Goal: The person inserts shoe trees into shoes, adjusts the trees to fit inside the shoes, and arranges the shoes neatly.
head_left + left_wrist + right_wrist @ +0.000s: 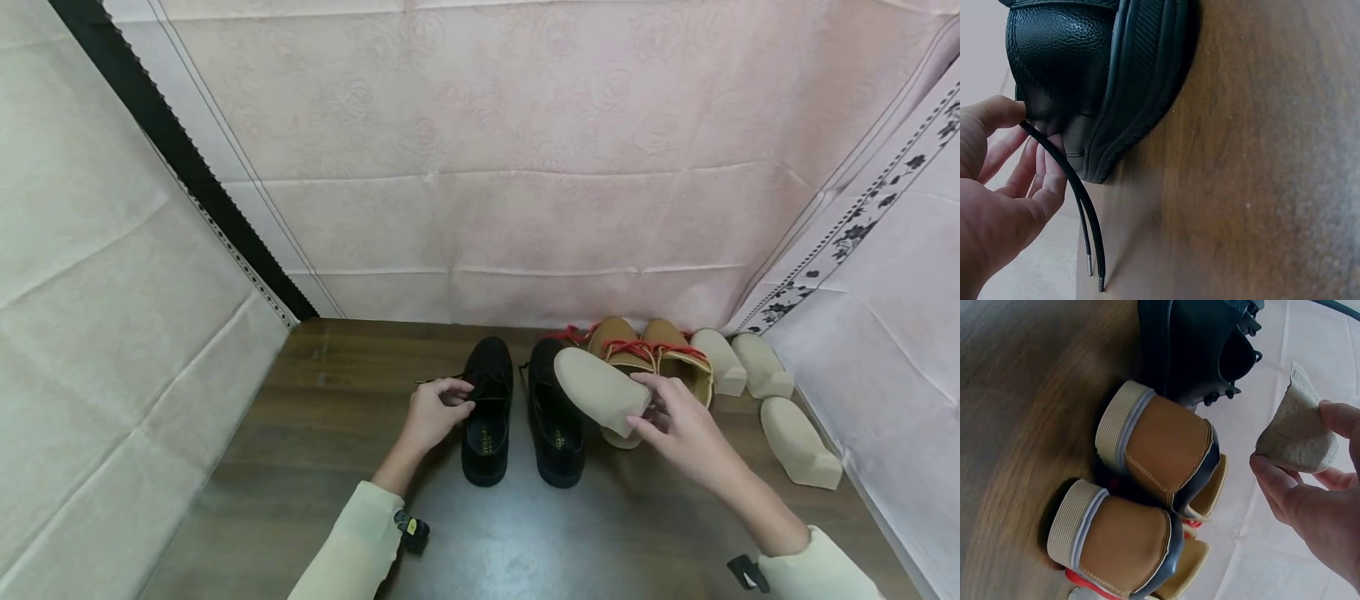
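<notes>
Two black lace-up shoes stand side by side, toes away from me: the left black shoe and the right black shoe. My left hand holds the left shoe at the side of its lacing, thumb and fingers at the edge. Its black lace hangs loose over the fingers in the left wrist view. My right hand grips the squared end of a cream shoe-tree-like foot form, lifted above the right black shoe and the tan shoes. Its rounded end points toward the black shoe.
Tan shoes with red laces stand right of the black pair. Several more cream forms lie at the right edge. Wood-grain table lies below, with pale cloth walls at the back and sides.
</notes>
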Tool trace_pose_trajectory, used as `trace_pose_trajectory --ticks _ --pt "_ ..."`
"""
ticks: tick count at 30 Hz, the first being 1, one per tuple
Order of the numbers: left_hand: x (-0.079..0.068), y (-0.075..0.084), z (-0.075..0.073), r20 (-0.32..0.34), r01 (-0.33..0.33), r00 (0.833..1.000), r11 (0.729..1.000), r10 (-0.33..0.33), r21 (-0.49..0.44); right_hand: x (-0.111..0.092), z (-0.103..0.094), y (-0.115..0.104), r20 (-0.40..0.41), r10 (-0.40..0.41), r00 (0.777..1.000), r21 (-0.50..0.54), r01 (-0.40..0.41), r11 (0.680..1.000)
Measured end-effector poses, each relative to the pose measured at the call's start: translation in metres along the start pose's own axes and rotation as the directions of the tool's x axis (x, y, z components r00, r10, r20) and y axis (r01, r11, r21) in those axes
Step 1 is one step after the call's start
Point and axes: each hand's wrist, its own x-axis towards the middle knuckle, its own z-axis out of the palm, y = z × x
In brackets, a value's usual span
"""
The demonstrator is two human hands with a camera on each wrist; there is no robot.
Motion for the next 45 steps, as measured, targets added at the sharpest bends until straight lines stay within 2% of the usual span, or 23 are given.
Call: trace_pose_trajectory --ticks 4,10,18,26,36,45 --pt "0.001 0.000 0.000 -0.003 -0.001 1.000 1.000 0.001 0.015 0.000 0.005 -0.005 -0.003 -0.019 1.000 0.038 0.019 0.999" --pt "0.001 -0.001 0.000 -0.010 -0.009 1.000 1.000 0.010 0.028 -0.001 0.013 -0.010 -0.028 -0.085 0.996 0.018 0.085 0.996" --pt "0.000 -0.001 0.002 -0.002 -0.012 1.000 0.999 0.012 0.032 -0.002 0.019 -0.017 -0.010 -0.130 0.991 0.016 0.130 0.991" --pt "-0.001 0.000 0.000 0.002 -0.020 1.000 1.000 0.020 0.020 0.001 0.022 -0.026 0.062 -0.136 0.989 0.098 0.130 0.987" --pt "-0.001 -0.001 -0.001 0.006 -0.025 1.000 0.999 0.025 0.021 0.009 0.028 -0.037 0.120 -0.166 0.979 0.021 0.165 0.986" --pt "-0.001 0.000 -0.001 0.006 -0.040 0.999 0.999 0.040 0.017 0.012 0.037 -0.049 0.150 -0.204 0.967 0.023 0.203 0.979"
